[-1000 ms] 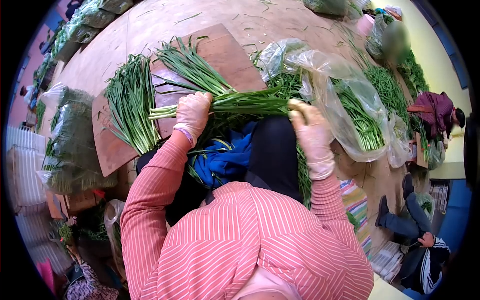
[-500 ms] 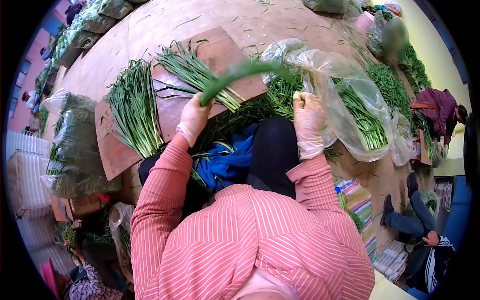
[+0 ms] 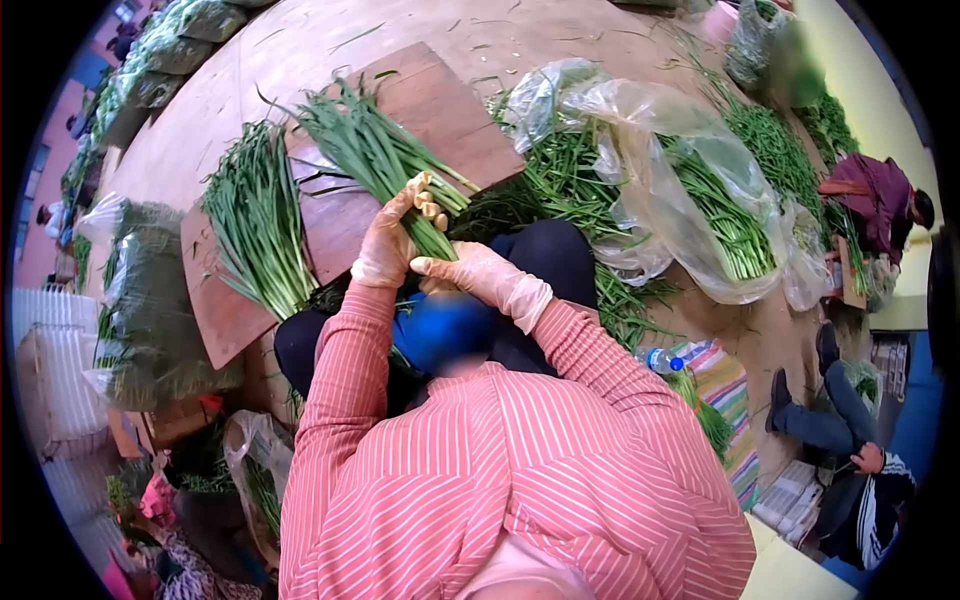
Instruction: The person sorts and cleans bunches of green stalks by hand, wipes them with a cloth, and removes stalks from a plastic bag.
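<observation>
My left hand (image 3: 388, 245), in a thin translucent glove, is closed round a bunch of garlic chives (image 3: 360, 145) over my lap. The leaves fan away over the board, and the pale stem ends point toward me. My right hand (image 3: 485, 272), also gloved, is closed at the lower stem ends; its fingertips are partly hidden. Beneath the held bunch, other stems lie on the brown board (image 3: 440, 95). To the left, another bunch of chives (image 3: 255, 220) rests on a second board (image 3: 225, 320). Blue cloth (image 3: 440, 330) lies in my lap.
On the right, a clear plastic bag (image 3: 640, 110) holds green stalks, with loose greens (image 3: 570, 180) beside it. A water bottle (image 3: 660, 360) lies near a striped sack (image 3: 730, 400). Wrapped greens (image 3: 160, 290) stand at left. Other people sit nearby, including one in maroon (image 3: 870, 205).
The blurred green strand stretched between my hands is no longer seen there. My right hand has moved left and toward me to the stem ends, and my left hand now grips a thick bunch.
</observation>
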The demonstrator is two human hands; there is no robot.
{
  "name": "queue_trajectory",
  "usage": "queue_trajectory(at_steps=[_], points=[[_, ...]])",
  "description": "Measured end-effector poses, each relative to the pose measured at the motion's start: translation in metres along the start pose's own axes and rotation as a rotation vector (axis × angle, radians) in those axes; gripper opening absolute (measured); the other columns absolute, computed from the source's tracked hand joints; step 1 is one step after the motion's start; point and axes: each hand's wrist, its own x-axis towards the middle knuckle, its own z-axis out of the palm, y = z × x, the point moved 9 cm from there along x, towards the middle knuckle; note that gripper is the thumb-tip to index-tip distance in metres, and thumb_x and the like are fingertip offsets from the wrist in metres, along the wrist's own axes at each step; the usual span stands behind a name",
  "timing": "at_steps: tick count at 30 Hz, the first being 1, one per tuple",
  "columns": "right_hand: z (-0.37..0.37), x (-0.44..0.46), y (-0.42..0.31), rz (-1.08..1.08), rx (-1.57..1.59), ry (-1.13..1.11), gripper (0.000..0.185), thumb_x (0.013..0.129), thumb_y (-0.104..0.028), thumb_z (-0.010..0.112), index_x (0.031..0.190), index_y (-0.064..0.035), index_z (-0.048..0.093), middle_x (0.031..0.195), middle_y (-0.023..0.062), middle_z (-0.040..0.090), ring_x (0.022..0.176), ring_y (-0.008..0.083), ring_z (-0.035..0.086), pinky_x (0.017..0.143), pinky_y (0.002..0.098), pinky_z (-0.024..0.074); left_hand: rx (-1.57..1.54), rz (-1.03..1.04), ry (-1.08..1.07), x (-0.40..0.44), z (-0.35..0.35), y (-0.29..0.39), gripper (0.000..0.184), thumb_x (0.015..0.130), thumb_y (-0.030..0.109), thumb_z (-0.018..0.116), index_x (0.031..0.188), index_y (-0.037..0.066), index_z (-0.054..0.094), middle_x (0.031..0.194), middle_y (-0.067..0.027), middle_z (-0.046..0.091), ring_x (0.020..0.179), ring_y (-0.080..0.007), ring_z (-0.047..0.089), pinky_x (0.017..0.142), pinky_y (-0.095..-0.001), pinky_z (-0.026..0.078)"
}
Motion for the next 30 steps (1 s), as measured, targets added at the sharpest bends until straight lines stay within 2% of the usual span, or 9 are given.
queue_trajectory(at_steps=[3,6,10,13,14,16,21,24,30], points=[[0.019,0.003,0.016,0.148,0.410,-0.121,0.035,0.086,-0.040,0.060,0.093,-0.0055,0.064,0.065,0.0019,0.061,0.051,0.0105,0.056,0.049,0.0234,0.0447,-0.006,-0.007,0.040,-0.001,-0.016,-0.001,0.029,0.090,0.019,0.054,0.113,0.001,0.053,0.081,-0.0035,0.055,0.073,-0.0158,0.055,0.074,-0.0329,0.050],[0.020,0.010,0.023,0.127,0.300,-0.118,0.033,0.088,-0.038,0.058,0.085,-0.0063,0.066,0.060,-0.0013,0.057,0.050,0.0087,0.053,0.045,0.0216,0.0409,-0.025,-0.036,0.072,0.003,-0.047,-0.009,0.034,0.091,0.025,0.055,0.115,0.001,0.051,0.087,-0.0073,0.056,0.079,-0.0215,0.058,0.075,-0.0387,0.052],[0.021,0.011,0.036,0.245,0.108,-0.051,0.030,0.089,-0.035,0.056,0.080,-0.0061,0.061,0.057,-0.0016,0.054,0.045,0.0083,0.050,0.041,0.0222,0.0396,0.135,-0.029,0.399,-0.016,-0.083,-0.008,0.046,0.078,0.046,0.068,0.105,0.011,0.054,0.089,-0.0080,0.058,0.077,-0.0252,0.060,0.073,-0.0453,0.052],[0.014,0.009,0.041,0.243,-0.388,0.119,0.029,0.086,-0.037,0.058,0.082,-0.0080,0.058,0.061,0.0066,0.062,0.052,0.0206,0.061,0.050,0.0342,0.0480,0.331,0.091,0.553,-0.042,-0.080,0.011,0.047,0.075,0.044,0.073,0.104,0.012,0.053,0.089,-0.0037,0.056,0.072,-0.0192,0.057,0.065,-0.0370,0.052],[0.017,0.008,0.022,0.106,-0.745,0.177,0.029,0.083,-0.038,0.060,0.083,-0.0087,0.057,0.067,0.0125,0.064,0.061,0.0301,0.063,0.056,0.0416,0.0492,0.402,0.143,0.623,-0.041,-0.095,0.011,0.048,0.074,0.042,0.074,0.102,0.011,0.052,0.089,-0.0034,0.056,0.071,-0.0177,0.057,0.060,-0.0327,0.051],[0.033,0.006,0.015,-0.052,-0.958,0.256,0.029,0.082,-0.038,0.060,0.082,-0.0092,0.057,0.070,0.0141,0.064,0.065,0.0338,0.063,0.057,0.0447,0.0483,0.415,0.213,0.726,-0.055,-0.083,0.017,0.046,0.075,0.036,0.075,0.102,0.010,0.049,0.085,-0.0029,0.056,0.065,-0.0164,0.056,0.057,-0.0300,0.050],[0.044,0.007,-0.005,-0.167,-0.958,0.268,0.027,0.083,-0.038,0.059,0.082,-0.0108,0.058,0.072,0.0126,0.064,0.065,0.0335,0.062,0.057,0.0435,0.0477,0.239,0.520,0.629,-0.067,-0.075,0.057,0.025,0.086,0.008,0.060,0.104,0.008,0.043,0.074,-0.0013,0.050,0.049,-0.0126,0.047,0.043,-0.0258,0.043],[0.038,0.002,-0.003,-0.190,-0.812,0.198,0.026,0.083,-0.038,0.058,0.083,-0.0113,0.060,0.074,0.0114,0.064,0.067,0.0322,0.062,0.059,0.0422,0.0479,0.361,0.689,0.620,-0.089,-0.070,0.136,0.018,0.087,0.009,0.058,0.099,0.010,0.045,0.072,0.0001,0.049,0.050,-0.0091,0.047,0.043,-0.0212,0.042],[0.023,0.006,0.013,-0.106,-0.755,0.220,0.024,0.084,-0.034,0.061,0.087,-0.0106,0.064,0.066,0.0056,0.063,0.059,0.0195,0.062,0.056,0.0325,0.0473,0.800,0.633,0.996,-0.144,-0.148,0.267,0.016,0.079,0.007,0.061,0.094,0.004,0.054,0.074,-0.0054,0.057,0.049,-0.0143,0.053,0.043,-0.0257,0.044]])
